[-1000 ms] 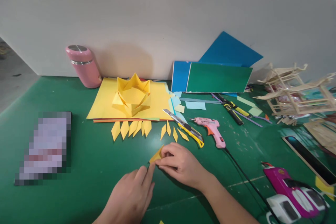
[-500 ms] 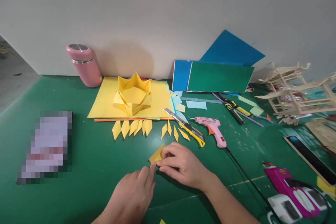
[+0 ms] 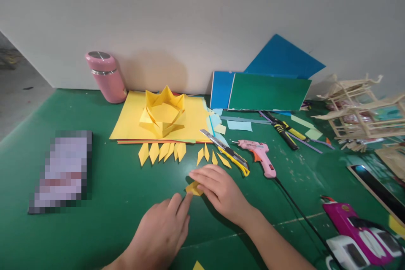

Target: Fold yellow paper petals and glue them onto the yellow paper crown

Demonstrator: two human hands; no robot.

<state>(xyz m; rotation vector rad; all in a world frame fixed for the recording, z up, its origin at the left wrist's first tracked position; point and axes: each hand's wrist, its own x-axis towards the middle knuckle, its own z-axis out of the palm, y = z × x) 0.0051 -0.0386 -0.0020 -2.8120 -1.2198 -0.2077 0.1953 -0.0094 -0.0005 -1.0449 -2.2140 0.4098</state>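
A small yellow paper piece (image 3: 193, 188) lies on the green table (image 3: 104, 202) between my hands. My right hand (image 3: 218, 192) lies over its right side, fingers stretched out and pressing it flat. My left hand (image 3: 164, 230) rests just below it, its index finger touching the piece's lower left edge. Several folded yellow diamond pieces (image 3: 163, 152) lie in a row above my hands. A folded yellow paper crown (image 3: 163, 112) sits on a stack of yellow sheets (image 3: 129, 122).
A yellow utility knife (image 3: 226, 152) and a pink glue gun (image 3: 259, 156) lie right of the diamonds. A pink flask (image 3: 106, 76) stands at the back left. Blue and green boards (image 3: 265, 90) lean on the wall. A wooden model (image 3: 363, 109) and a magenta device (image 3: 357, 230) sit right.
My right hand has let go of its pinch on the raised yellow piece and now presses it flat on the table. My left finger stays at its edge.
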